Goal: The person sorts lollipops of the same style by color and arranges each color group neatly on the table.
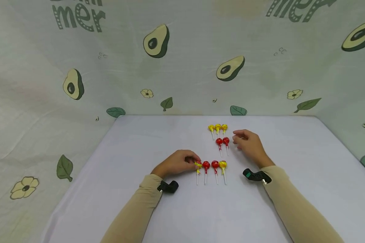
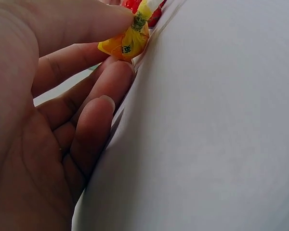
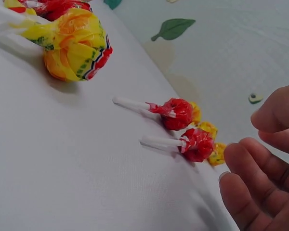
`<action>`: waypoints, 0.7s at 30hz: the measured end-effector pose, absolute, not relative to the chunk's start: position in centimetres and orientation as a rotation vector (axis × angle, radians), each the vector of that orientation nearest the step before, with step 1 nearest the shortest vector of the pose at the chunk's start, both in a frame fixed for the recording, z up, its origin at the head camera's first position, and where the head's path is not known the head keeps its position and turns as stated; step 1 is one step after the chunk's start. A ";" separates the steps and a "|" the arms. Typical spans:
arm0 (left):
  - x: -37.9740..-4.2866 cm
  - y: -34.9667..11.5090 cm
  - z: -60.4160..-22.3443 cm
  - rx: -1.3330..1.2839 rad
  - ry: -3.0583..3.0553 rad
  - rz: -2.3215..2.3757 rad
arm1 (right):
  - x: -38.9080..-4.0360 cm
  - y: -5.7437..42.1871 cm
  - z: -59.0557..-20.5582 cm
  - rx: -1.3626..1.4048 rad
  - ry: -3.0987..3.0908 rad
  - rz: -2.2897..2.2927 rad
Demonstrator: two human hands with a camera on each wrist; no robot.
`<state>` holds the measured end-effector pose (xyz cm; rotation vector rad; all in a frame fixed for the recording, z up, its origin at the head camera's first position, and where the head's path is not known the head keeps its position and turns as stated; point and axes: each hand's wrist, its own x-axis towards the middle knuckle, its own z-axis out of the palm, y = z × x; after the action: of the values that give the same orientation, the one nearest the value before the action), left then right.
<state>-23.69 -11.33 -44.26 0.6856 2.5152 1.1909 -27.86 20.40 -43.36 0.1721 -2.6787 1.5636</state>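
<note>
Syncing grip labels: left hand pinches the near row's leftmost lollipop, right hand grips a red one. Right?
No: the right hand holds nothing; the right wrist view shows its grip empty beside the red lollipops. The left hand does pinch the near row's leftmost lollipop.

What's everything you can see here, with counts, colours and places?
Back lollipops: three, yellow, farthest row.
Middle lollipops: two, red, next row.
Inner front lollipops: two, red, nearest row.
Outer front lollipops: two, yellow, ends of that row.
Table: one, white, under the lollipops.
Cloth: one, pale, behind and beside the table, printed with avocados, leaves, flowers and lettering.
Wrist devices: two, black, one per wrist.
Sleeves: two, tan, on the forearms.
Left grip: one, bare, pinching the leftmost front lollipop.
Right grip: one, bare, beside the middle lollipops, holding nothing.
</note>
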 end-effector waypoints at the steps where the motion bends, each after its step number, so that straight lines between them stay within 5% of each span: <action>1: -23.7 -11.4 -44.3 0.686 2.514 1.193 | -27.7 20.4 -43.3 0.177 -2.673 1.565; 21: -24.0 -11.5 -44.6 0.652 2.552 1.309 | -23.3 20.2 -44.0 0.347 -2.657 1.644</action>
<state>-24.03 -11.53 -44.58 0.6520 2.5517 1.3086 -23.28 20.19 -44.05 0.3468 -2.6573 1.6442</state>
